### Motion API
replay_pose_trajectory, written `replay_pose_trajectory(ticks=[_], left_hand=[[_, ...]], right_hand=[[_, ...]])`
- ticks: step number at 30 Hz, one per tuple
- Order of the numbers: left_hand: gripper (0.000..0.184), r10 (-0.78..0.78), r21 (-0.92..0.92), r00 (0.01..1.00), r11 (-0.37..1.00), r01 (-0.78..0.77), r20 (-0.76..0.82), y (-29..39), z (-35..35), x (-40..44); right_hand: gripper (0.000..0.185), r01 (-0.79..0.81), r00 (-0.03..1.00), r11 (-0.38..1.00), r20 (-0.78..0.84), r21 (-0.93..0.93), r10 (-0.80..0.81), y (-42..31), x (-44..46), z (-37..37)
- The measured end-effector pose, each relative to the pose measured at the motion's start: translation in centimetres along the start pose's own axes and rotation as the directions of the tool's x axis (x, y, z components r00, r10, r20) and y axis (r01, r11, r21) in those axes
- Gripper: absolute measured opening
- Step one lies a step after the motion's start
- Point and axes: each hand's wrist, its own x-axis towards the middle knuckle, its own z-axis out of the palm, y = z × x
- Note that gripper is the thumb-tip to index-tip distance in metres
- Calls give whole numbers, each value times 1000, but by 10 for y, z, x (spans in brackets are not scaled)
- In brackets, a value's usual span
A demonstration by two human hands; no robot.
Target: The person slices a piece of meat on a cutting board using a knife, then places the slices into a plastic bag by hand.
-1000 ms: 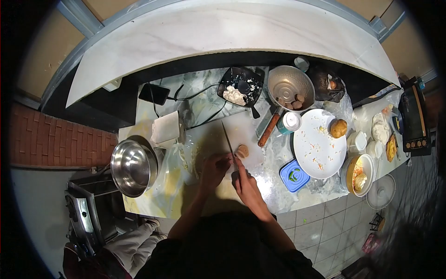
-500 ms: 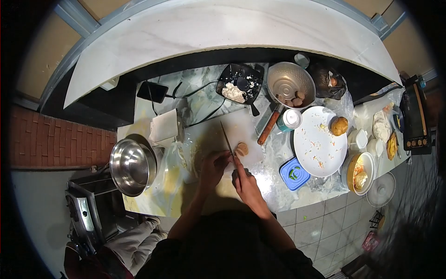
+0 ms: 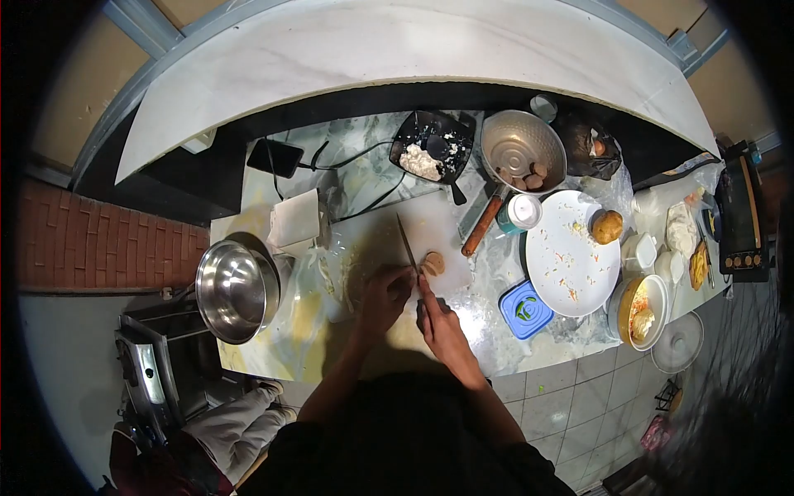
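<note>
My right hand (image 3: 442, 326) is wrapped round the handle of a kitchen knife (image 3: 404, 236), whose blade points away from me over a white cutting board (image 3: 438, 211). Close by the blade's left side, my left hand (image 3: 385, 304) has its fingers drawn together. What they pinch is hidden in shadow. Just right of the blade, a few round brownish slices (image 3: 432, 264) lie on the board, perhaps of sausage.
Behind the board stand a black dish (image 3: 456, 169) of white crumbly food and a saucepan (image 3: 506, 149) holding brown pieces. A white plate (image 3: 571, 264) bears a potato (image 3: 607, 226). A steel bowl (image 3: 237, 291) is at left, near a person's legs (image 3: 240, 430).
The whole view has shifted slightly. Both hands stay close together at the knife, with only small finger movement; the slices remain beside the blade.
</note>
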Motion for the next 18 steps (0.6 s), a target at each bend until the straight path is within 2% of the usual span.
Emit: replay_pose_trajectory(ticks=[2,5,8,12,14,18], left_hand=[[24,2,-68,1000,998,-3,-8,-2,0,-2],[25,-27,-112,1000,993,26,-4,-10,4,-3],[25,-2,-134,1000,991,-1,-27,-12,7,-4],[29,-27,-93,1000,995,28,7,-9,4,-4],[34,29,-110,999,994,-26,26,-15,5,-3],[37,23,-95,999,995,-21,24,-12,5,-3]], right_hand=[[62,-51,998,994,25,100,49,-3,2,-3],[60,4,1000,998,1,58,-5,-2,4,-2],[59,-24,1000,997,14,76,23,-1,3,-2],[58,-21,1000,995,0,95,21,-1,4,-4],[58,-36,999,991,4,129,36,-2,4,-5],[58,-82,997,987,17,139,81,-3,4,-4]])
